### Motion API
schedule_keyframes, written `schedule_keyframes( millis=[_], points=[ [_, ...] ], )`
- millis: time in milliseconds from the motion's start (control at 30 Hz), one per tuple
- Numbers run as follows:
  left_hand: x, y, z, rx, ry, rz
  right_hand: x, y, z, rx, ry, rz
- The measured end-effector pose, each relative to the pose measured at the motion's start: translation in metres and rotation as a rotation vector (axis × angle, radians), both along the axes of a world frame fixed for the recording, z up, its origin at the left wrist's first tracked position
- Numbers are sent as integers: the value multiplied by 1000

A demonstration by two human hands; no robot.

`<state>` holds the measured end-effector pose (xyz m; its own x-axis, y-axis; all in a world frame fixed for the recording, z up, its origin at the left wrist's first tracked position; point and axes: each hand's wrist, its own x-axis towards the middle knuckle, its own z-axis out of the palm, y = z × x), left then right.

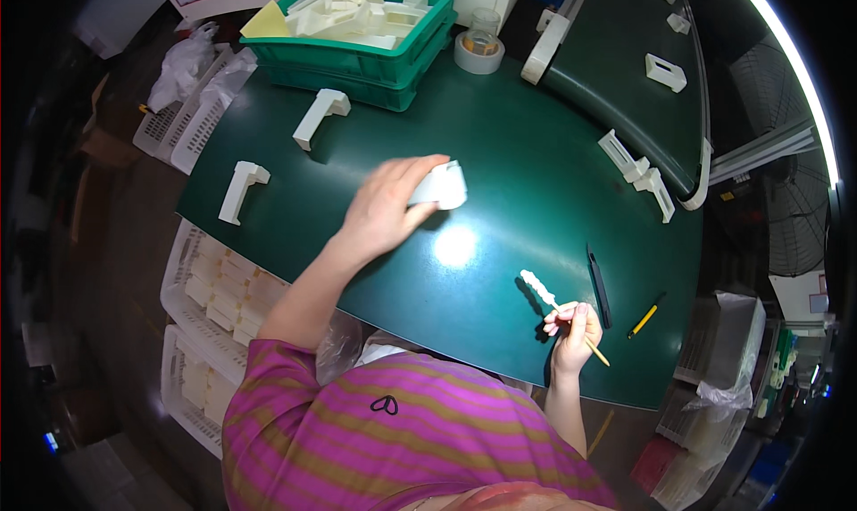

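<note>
Above the middle of the green table my left hand (pixel 384 209), a little blurred, is closed around a white plastic part (pixel 444 188). The part's right end sticks out past my fingers, and its left end is hidden by them. Nearer the front right, my right hand (pixel 571 331) pinches a thin wooden stick (pixel 596 351). White fluffy material, like cotton, is wrapped round the stick's upper end (pixel 536 287), which points up and left. Just right of this hand lie black tweezers (pixel 599 290) and a slim yellow tool (pixel 646 315).
Two white bracket-like parts (pixel 322 118) (pixel 241 192) lie on the left. Stacked green crates (pixel 357 58) hold white parts at the back, beside a tape roll (pixel 479 54). A conveyor belt (pixel 616 74) runs at the right, with white parts (pixel 636 172) by its end.
</note>
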<state>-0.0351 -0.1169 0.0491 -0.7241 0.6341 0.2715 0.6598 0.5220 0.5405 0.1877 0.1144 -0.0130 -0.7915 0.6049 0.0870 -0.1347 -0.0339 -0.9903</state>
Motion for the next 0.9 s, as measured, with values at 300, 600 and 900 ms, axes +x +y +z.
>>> schedule_keyframes(
  millis=[300,600,900],
  points=[
    [6,-57,-20,-184,-1,180,-3,-4,-7,-25,-71,104],
    [-67,-88,-61,-327,408,284,0,-5,-12,-89,-116,129],
    [-11,-15,-20,-30,115,-110,-95,92,48,1108,-19,-50]
  ],
)
